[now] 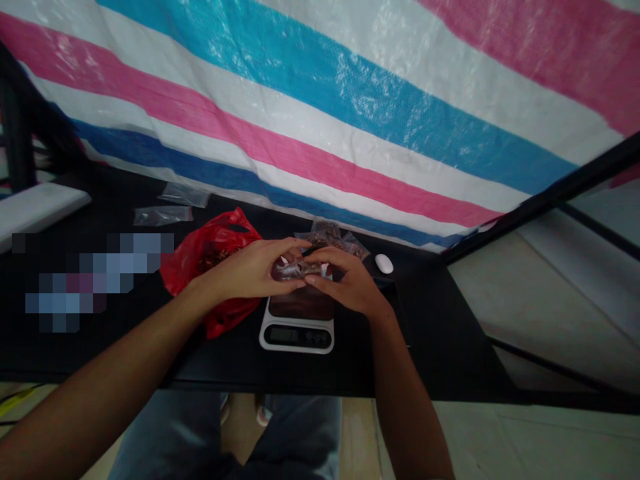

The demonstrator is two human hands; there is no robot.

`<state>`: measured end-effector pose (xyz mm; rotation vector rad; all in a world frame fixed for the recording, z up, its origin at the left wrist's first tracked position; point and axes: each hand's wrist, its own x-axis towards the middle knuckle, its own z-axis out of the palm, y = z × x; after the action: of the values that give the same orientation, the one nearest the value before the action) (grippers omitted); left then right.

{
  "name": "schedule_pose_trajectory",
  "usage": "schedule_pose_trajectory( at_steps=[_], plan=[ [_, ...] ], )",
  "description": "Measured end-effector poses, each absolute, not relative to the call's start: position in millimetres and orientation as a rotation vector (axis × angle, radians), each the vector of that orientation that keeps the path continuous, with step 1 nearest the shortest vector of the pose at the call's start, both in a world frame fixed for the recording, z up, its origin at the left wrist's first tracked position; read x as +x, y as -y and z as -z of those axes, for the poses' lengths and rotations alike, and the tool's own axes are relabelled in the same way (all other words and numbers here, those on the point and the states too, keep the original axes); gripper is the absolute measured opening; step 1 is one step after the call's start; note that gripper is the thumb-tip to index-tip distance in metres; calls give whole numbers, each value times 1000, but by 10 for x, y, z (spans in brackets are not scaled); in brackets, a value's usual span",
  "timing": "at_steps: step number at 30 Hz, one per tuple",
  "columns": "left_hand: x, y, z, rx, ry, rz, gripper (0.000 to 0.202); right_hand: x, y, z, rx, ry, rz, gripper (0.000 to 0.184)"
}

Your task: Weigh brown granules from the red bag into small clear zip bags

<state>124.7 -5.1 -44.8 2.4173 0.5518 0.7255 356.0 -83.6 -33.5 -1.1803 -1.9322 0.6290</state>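
Here we go, straight down from the head camera, and both hands are right in the middle of the action! The left hand (249, 271) comes in from the lower left, fingers curled over the top of a small clear plastic bag (295, 269) of something dark and crumbly. The right hand (346, 281) closes in from the other side, thumb and fingertips (314, 280) pinching the same bag, so the two hands nearly meet around it. That bag sits just above a white digital kitchen scale (297, 332), and whether it touches the dark top of the scale, I can't tell. Right behind the hands is a little pile of filled plastic bags (327, 239), and a bulging red plastic bag (210, 263) slumps just beside the left hand. A white computer mouse (384, 264) lies to the right on the black table (430, 333). Two flat clear bags (173, 203) lie further left, while a pink, blue and white striped tarp (300, 113) fills the top of the view!
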Motion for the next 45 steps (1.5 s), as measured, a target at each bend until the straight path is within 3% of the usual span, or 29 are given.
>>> schedule_pose_trajectory(
  at_steps=[8,18,24,30,35,38,41,45],
  plan=[
    [1253,23,454,2334,-531,-854,67,3482,790,511,-1148,1637,-748,43],
    [1279,18,503,2325,-587,-937,65,3436,800,445,-1102,1778,-566,36],
    [1287,-2,522,2351,-582,-892,81,3432,788,451,-1169,1760,-537,37],
    [1277,-4,502,2252,-581,-915,73,3453,787,499,-1116,1690,-580,27],
    [1281,8,491,2134,-555,-965,72,3480,785,510,-1177,1653,-589,41],
    [1283,10,484,2065,-543,-1006,70,3499,787,483,-1169,1643,-571,36],
    [1278,2,463,1968,-561,-1114,66,3527,793,466,-1192,1665,-575,29],
    [1250,-28,422,1941,-732,-1394,52,3555,795,493,-1292,1849,-600,38]
  ],
)
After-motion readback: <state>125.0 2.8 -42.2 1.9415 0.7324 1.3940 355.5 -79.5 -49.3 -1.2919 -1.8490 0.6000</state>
